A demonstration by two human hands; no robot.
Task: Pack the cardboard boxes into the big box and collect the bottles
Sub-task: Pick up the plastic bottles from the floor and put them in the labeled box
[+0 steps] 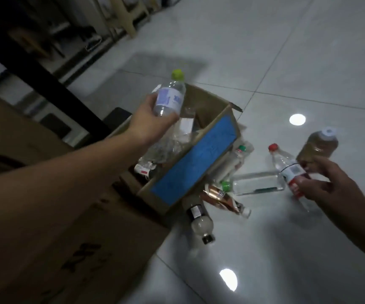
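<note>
The big box (56,227) lies left of the taped box (190,170), touching its near corner. Above the taped box's left end, the left grip (148,121) holds a lime-capped bottle (169,99), fingers curled round its lower half. The bottle's long axis runs nearly straight away from the person. The cap points far and slightly right, and the base sits in the palm.

The step in hand looks like dropping this bottle onto the clear bottles (166,145) already heaped inside the taped box. To do it well, tip the bottle so it lies along the box's length, lower it over the open far end where there is room, and let go low, so it cannot bounce out over the wall.

Right of the taped box, on the floor (309,73), several bottles lie on their sides near its blue wall. A red-capped bottle (287,167) is further right, cap pointing far, and a brown bottle (317,148) stands upright beyond it. The right grip (335,189) is at the red-capped bottle with fingers spread. Blur hides whether it holds the bottle.
</note>
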